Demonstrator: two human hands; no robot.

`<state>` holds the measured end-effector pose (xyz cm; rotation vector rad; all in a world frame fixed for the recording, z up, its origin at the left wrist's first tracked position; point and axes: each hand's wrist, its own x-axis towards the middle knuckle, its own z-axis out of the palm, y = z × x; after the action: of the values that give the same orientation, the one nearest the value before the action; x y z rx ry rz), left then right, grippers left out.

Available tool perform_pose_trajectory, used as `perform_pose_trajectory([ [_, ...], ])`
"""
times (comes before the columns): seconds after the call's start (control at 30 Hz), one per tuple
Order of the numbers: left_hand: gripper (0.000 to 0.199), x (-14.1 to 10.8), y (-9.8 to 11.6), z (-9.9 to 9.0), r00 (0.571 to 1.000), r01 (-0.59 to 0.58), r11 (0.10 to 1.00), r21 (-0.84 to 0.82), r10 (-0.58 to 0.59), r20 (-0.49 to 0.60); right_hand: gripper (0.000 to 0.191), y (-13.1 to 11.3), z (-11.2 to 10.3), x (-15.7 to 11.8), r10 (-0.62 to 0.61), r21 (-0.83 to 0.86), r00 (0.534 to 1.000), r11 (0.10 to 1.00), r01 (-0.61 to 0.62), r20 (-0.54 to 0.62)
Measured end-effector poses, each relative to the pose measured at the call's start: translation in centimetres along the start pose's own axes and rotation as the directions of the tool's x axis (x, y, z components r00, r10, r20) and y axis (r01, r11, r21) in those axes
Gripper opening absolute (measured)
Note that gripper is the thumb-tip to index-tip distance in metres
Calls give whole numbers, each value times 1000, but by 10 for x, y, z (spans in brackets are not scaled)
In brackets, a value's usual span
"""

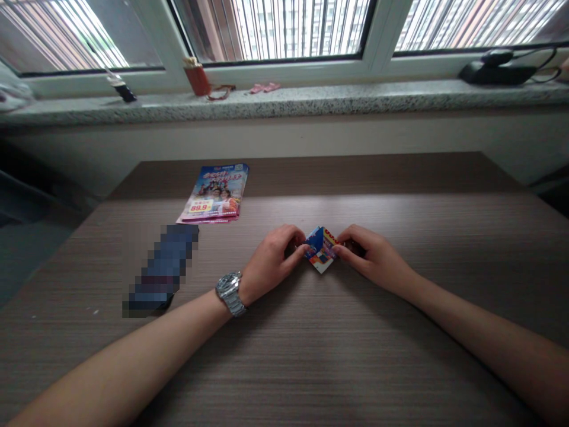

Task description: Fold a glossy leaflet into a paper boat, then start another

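Between my two hands is a small folded piece of printed paper (322, 249), roughly diamond-shaped, in blue, red, yellow and white. My left hand (284, 255), with a silver watch (230, 293) on its wrist, pinches the paper's left corner between thumb and fingers. On the opposite corner, my right hand (367, 252) has the same kind of pinch. The paper is just above or on the wooden table (338, 350); I cannot tell which. A crease or fold line runs down its middle, and its underside is hidden.
A stack of printed flyers (216, 193) lies at the table's back left. Nearer me is a dark, pixelated oblong thing (164, 267). On the stone windowsill (311, 99) stand a red-brown container (197, 77), pink items (265, 88) and a black device with cables (498, 71).
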<state>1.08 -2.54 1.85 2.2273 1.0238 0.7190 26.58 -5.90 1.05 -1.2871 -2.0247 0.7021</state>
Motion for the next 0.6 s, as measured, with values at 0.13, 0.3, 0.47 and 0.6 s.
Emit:
perform_pose_trajectory([
  [0.13,14,0,-1,1,1000,18,1000,5,-18,12,16,-3,1,0,5,-22,1000,1000,-6,-14],
  [0.3,12,1,0,2,1000,-13,997,72,13,6,15,-1,3,1,-12,-44,999,999,11,-34],
  [0.47,16,1,-1,3,1000,-27,995,97,25,17,19,2,6,0,-28,-76,998,997,24,-56],
  [0.6,19,1,-3,3,999,-25,995,96,22,29,22,2,6,1,-49,-95,998,994,44,-47],
])
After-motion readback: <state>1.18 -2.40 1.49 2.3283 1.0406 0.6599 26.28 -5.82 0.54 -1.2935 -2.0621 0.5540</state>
